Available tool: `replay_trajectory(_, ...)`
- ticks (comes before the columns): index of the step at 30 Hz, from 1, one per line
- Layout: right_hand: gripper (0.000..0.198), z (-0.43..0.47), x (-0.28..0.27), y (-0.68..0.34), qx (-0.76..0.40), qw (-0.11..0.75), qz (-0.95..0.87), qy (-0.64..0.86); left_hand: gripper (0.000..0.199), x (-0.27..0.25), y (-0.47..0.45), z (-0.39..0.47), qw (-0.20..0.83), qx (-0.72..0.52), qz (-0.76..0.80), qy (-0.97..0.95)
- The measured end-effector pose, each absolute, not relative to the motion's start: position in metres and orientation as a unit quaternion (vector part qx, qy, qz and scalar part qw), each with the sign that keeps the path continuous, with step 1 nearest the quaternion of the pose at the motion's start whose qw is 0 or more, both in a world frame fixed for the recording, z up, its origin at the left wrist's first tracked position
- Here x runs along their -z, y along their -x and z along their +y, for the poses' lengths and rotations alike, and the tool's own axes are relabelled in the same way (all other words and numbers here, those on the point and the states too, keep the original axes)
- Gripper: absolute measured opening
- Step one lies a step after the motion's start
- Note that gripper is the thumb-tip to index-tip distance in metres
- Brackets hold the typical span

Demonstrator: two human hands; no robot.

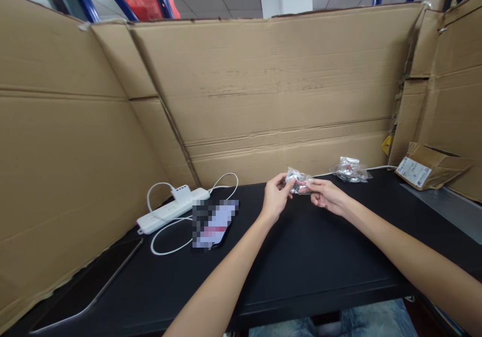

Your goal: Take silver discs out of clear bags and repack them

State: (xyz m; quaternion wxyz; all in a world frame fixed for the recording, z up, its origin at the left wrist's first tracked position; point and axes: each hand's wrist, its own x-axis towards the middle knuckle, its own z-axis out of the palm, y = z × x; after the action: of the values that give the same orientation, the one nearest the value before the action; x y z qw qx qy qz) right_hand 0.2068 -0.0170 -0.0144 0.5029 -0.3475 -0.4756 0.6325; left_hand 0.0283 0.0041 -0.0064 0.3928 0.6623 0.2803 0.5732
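A small clear plastic packet is held up between both hands over the black table, with something shiny and a bit of red or pink in it; its contents are too small to make out. My left hand is closed on the packet's left side, thumb in front. At its right end, my right hand pinches the plastic between thumb and fingertips, the other fingers curled in. Beyond the right hand lies a pile of similar clear packets near the cardboard wall.
On the left are a white power strip with a looping white cable and a partly blurred phone. A dark tablet-like panel lies front left. An open cardboard box stands back right. Cardboard walls enclose the black table.
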Motion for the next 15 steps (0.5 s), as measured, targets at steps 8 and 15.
replay_trajectory(8, 0.014, -0.0185, 0.0131, -0.2053, -0.622, 0.546, -0.434, 0.355, 0.026, 0.0079, -0.0312, 0.0047, 0.405, -0.571, 0.298, -0.649)
replay_trajectory(15, 0.014, -0.0163, 0.0143, -0.206, -0.634, 0.558, -0.415, 0.34, 0.028, 0.0063, -0.0326, 0.0014, 0.416, -0.571, 0.293, -0.644)
